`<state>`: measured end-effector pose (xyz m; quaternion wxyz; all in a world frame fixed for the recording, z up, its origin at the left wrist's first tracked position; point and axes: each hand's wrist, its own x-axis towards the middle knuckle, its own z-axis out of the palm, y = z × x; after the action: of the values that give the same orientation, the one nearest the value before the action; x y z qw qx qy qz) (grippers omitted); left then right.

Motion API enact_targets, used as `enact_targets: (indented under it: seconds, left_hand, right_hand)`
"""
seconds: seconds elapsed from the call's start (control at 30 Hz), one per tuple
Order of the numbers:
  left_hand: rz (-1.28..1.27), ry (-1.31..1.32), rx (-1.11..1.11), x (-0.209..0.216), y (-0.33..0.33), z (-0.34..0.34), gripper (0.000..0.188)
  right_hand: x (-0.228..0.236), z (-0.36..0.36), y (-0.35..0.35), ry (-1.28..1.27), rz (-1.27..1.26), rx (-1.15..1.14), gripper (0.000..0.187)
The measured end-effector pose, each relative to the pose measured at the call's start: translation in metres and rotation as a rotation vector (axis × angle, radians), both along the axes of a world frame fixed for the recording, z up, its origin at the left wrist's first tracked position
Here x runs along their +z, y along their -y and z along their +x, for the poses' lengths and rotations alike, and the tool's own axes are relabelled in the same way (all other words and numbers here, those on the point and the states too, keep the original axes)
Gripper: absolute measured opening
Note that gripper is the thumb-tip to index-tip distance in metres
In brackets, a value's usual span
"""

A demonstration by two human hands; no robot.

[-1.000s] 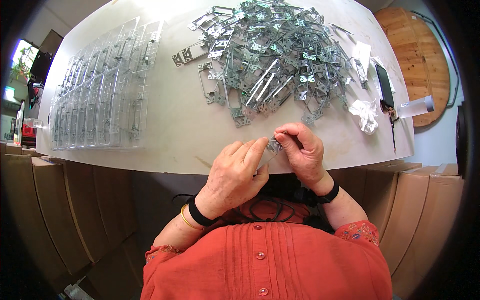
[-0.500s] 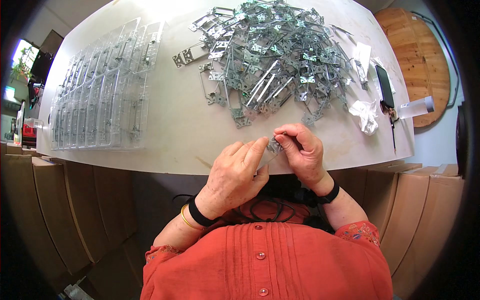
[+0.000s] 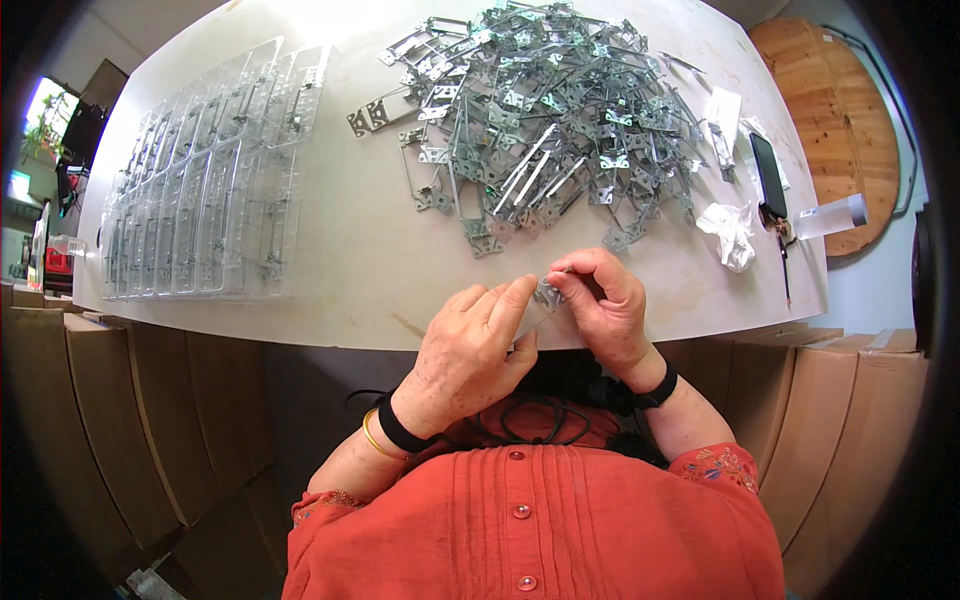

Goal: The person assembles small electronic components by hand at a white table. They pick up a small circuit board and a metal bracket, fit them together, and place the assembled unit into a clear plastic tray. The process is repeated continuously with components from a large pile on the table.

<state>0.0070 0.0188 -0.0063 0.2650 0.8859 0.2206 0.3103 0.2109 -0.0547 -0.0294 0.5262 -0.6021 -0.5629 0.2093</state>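
Close to the table's front edge, my left hand (image 3: 470, 345) and my right hand (image 3: 606, 312) hold one small metal bracket part (image 3: 546, 295) between them. The left fingers are closed on its near side. With thumb and forefinger my right hand pinches its far end. A thin rod of the part shows between the hands; the rest is hidden by my fingers. Beyond my hands lies a big heap of similar metal bracket parts (image 3: 560, 110), flat punched plates joined with thin rods.
Clear plastic trays (image 3: 205, 190) with metal parts in their slots stand at the left. At the right lie a crumpled tissue (image 3: 730, 235), a phone (image 3: 768, 175) and a clear cylinder (image 3: 832, 215). Cardboard boxes (image 3: 815, 420) flank me below the white table (image 3: 350, 240).
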Motion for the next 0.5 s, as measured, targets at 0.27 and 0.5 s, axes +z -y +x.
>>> enact_targets:
  seconds: [0.27,0.5]
  left_hand:
    - [0.004,-0.009,-0.002,-0.0002,0.0005,-0.0010,0.062]
    - [0.005,-0.003,-0.005,-0.0019,0.0002,-0.0014,0.063]
  right_hand:
    - [0.0024,-0.0011,-0.0006,0.018,0.005,0.006,0.013]
    - [0.0034,0.0000,-0.0019,0.059,0.018,0.016,0.012]
